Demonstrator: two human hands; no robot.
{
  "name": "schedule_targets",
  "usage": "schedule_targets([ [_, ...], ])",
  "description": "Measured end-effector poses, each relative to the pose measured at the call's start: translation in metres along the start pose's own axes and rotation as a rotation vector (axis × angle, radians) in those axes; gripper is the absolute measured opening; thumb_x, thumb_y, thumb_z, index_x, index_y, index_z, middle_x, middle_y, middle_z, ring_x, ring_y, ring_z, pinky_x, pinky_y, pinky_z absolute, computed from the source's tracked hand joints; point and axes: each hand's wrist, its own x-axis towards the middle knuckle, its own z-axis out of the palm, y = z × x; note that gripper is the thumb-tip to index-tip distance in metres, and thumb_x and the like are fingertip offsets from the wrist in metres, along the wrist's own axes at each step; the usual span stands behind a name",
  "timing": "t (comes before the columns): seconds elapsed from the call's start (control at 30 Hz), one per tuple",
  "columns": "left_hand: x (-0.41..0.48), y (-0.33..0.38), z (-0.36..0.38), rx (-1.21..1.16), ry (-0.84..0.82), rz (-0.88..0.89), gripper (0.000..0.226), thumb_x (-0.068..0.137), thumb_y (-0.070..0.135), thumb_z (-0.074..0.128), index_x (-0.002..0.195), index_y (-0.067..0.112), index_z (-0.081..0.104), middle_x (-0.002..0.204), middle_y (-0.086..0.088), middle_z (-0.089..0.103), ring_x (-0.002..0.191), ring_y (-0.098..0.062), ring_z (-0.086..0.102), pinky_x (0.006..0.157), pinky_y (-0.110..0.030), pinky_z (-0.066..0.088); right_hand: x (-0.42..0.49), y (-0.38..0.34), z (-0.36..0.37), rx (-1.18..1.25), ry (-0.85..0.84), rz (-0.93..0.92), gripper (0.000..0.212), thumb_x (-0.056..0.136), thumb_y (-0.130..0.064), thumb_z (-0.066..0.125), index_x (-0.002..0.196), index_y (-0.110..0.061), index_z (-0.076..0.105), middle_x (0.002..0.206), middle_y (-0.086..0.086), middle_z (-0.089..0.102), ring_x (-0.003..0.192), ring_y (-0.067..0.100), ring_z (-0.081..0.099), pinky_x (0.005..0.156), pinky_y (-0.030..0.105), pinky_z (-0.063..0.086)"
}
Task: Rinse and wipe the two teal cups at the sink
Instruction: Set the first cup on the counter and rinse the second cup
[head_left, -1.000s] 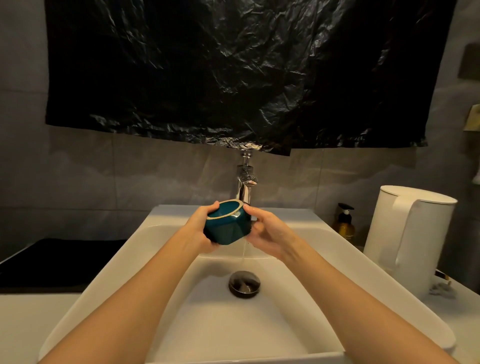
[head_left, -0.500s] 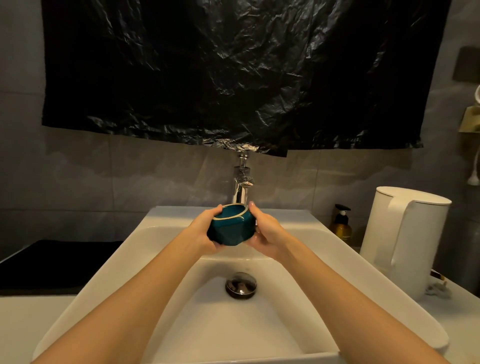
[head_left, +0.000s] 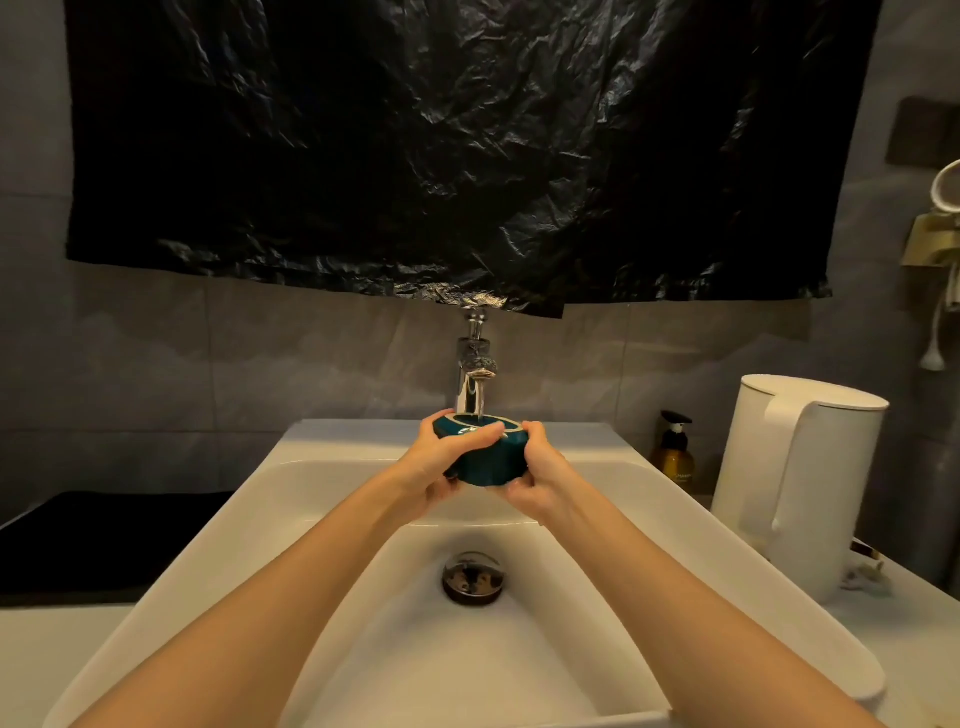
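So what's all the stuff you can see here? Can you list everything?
cup: one, teal, held under the tap
tap: one, silver, behind the sink, water running
sink: one, white, in the middle
drain: one, dark metal, sink bottom
plastic sheet: one, black, on the wall
kettle: one, white, right of the sink
bottle: one, amber with a black pump, beside the kettle
panel: one, black, left of the sink
left hand: one, grips the cup, thumb over its rim
right hand: one, grips the cup's other side
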Motion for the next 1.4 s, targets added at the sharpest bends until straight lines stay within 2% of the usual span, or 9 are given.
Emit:
schedule_targets([
  [0.33, -0.004, 0.001, 0.005, -0.217, 0.032, -0.054, 0.024, 0.098, 0.031, 0.046, 0.108, 0.015, 0.06, 0.106, -0.012, 0.064, 0.103, -0.025, 0.058, 0.085, -0.037, 0.05, -0.004, -0.003, -0.006, -0.087, 0.0, -0.051, 0.031, 0.1, -0.037, 0.041, 0.094, -0.011, 0.058, 0.099, 0.015, 0.064, 0.091, 0.03, 0.062, 0.072, 0.039, 0.054],
  [0.47, -0.001, 0.002, 0.004, -0.241, 0.05, -0.067, 0.031, 0.097, 0.037, 0.044, 0.097, 0.013, 0.065, 0.093, -0.01, 0.069, 0.087, -0.022, 0.064, 0.075, -0.034, 0.053, -0.004, 0.002, -0.002, -0.287, -0.051, -0.166, 0.022, 0.092, -0.022, 0.054, 0.111, -0.014, 0.061, 0.102, 0.013, 0.067, 0.083, 0.023, 0.063, 0.058, 0.029, 0.055],
  [0.67, 0.003, 0.002, -0.006, -0.185, 0.179, -0.034, 0.044, 0.081, 0.049, 0.065, 0.101, 0.009, 0.069, 0.094, -0.008, 0.073, 0.092, -0.022, 0.067, 0.081, -0.035, 0.055, -0.011, 0.003, -0.006, -0.319, -0.125, -0.028, 0.03, 0.085, -0.027, 0.071, 0.112, -0.018, 0.06, 0.103, 0.011, 0.066, 0.094, 0.027, 0.063, 0.067, 0.036, 0.056],
  [0.87, 0.009, 0.003, -0.006, -0.051, 0.366, 0.027, 0.042, 0.085, 0.057, 0.055, 0.096, 0.019, 0.069, 0.102, -0.009, 0.069, 0.096, -0.025, 0.064, 0.083, -0.039, 0.054, -0.011, 0.021, 0.0, -0.67, -0.107, -0.138, 0.031, 0.105, -0.029, 0.031, 0.13, -0.014, 0.042, 0.121, 0.015, 0.056, 0.096, 0.027, 0.059, 0.075, 0.04, 0.056],
  [0.97, 0.008, 0.007, -0.006, -0.057, 0.384, 0.055, 0.032, 0.087, 0.053, 0.055, 0.09, 0.025, 0.07, 0.1, -0.008, 0.069, 0.092, -0.024, 0.064, 0.085, -0.042, 0.055, -0.011, 0.025, 0.004, -0.964, -0.115, -0.346, 0.033, 0.104, -0.025, 0.026, 0.134, -0.014, 0.035, 0.133, 0.012, 0.047, 0.108, 0.02, 0.05, 0.074, 0.025, 0.046],
  [1.1, 0.007, 0.006, -0.006, -0.083, 0.388, 0.063, 0.032, 0.087, 0.054, 0.054, 0.086, 0.026, 0.071, 0.102, -0.01, 0.069, 0.095, -0.026, 0.064, 0.084, -0.041, 0.054, -0.017, 0.036, 0.007, -1.067, -0.308, -0.543, 0.041, 0.1, -0.036, 0.026, 0.139, -0.025, 0.032, 0.137, 0.007, 0.041, 0.124, 0.021, 0.043, 0.1, 0.033, 0.043],
  [1.23, 0.01, 0.007, -0.007, -0.073, 0.368, 0.1, 0.033, 0.089, 0.053, 0.052, 0.088, 0.026, 0.071, 0.104, -0.011, 0.068, 0.097, -0.027, 0.063, 0.086, -0.043, 0.054, -0.022, 0.034, 0.005, -1.261, -0.308, -0.657, 0.06, 0.093, -0.039, 0.016, 0.151, -0.024, 0.013, 0.157, 0.004, 0.023, 0.145, 0.02, 0.018, 0.12, 0.043, 0.0],
  [1.3, 0.011, 0.008, -0.005, -0.064, 0.376, 0.103, 0.032, 0.088, 0.053, 0.053, 0.085, 0.027, 0.071, 0.103, -0.011, 0.068, 0.092, -0.025, 0.062, 0.085, -0.042, 0.054, -0.025, 0.03, 0.004, -1.251, -0.289, -0.63, 0.066, 0.09, -0.036, 0.018, 0.151, -0.011, 0.015, 0.158, 0.011, 0.018, 0.144, 0.027, 0.018, 0.119, 0.046, 0.013],
  [1.4, 0.008, 0.007, -0.004, -0.061, 0.429, 0.059, 0.03, 0.089, 0.052, 0.054, 0.083, 0.027, 0.07, 0.099, -0.011, 0.067, 0.088, -0.025, 0.061, 0.078, -0.039, 0.054, -0.026, 0.033, 0.003, -1.31, -0.257, -0.634, 0.043, 0.098, -0.031, 0.022, 0.136, -0.016, 0.035, 0.132, 0.018, 0.049, 0.113, 0.032, 0.051, 0.099, 0.047, 0.043],
])
